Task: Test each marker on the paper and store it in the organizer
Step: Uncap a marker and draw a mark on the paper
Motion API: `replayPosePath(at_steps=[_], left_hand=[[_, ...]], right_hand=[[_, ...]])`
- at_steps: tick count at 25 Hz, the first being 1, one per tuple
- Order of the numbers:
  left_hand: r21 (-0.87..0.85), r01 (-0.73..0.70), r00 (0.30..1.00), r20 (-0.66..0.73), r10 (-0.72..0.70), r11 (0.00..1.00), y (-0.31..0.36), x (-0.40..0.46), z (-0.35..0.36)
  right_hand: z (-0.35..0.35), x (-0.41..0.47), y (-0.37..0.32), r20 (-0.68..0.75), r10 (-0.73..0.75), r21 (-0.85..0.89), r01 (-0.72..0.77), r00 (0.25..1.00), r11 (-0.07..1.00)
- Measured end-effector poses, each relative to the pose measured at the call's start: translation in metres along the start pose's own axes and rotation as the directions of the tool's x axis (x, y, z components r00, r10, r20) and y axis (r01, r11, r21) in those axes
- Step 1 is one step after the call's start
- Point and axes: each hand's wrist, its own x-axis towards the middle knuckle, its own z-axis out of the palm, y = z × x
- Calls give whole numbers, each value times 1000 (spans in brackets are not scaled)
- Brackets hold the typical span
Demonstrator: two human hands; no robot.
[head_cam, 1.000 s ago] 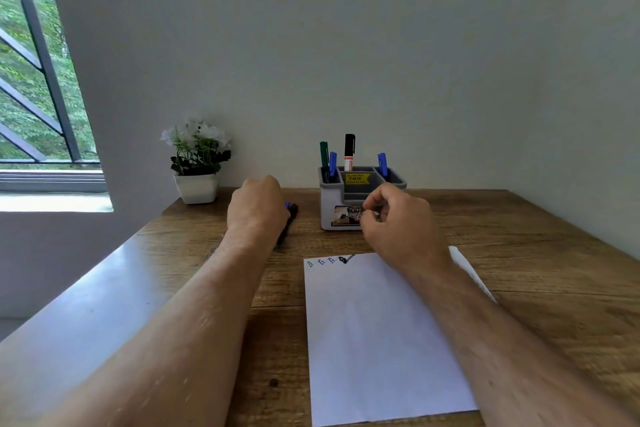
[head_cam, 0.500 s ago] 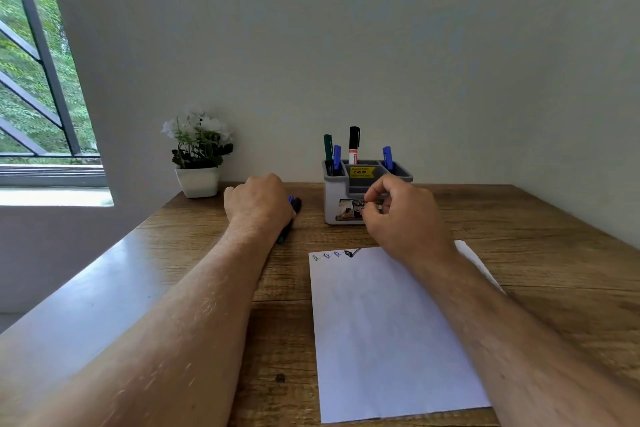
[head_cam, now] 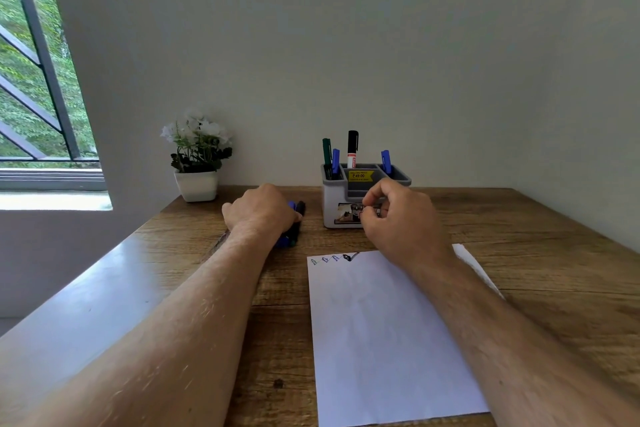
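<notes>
The left hand lies closed over 2 loose markers at 9 o'clock of the organizer, which holds 4. The right hand pinches together, perhaps on nothing. A hurried left grip could lift both markers and roll 1 across the surface, missing the paper.

both hands curled, palms down

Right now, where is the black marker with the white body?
In the head view, the black marker stands upright in the organizer at the back of the desk, between the green marker and a blue marker.
</notes>
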Motion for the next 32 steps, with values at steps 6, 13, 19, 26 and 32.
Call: replayPosePath(at_steps=[6,13,19,26,32], left_hand=[[-56,-2,999,-44,-1,998,3,-6,-1],[-536,-173,969,-242,46,826,18,-28,-25],[-827,-303,950,-226,215,474,35,-49,-29],[-963,-214,883,-119,453,164,45,-66,-28],[-945,-320,887,-278,368,60,46,-63,-27]], right_hand=[[-1,0,0,6,-5,6,5,1000,1000],[-5,-2,-3,1,-20,16,20,1000,1000],[-7,-1,-8,-33,-94,132,97,995,986],[-11,-1,-9,-82,-107,179,120,991,976],[-12,-3,-8,-71,-56,66,61,996,996]])
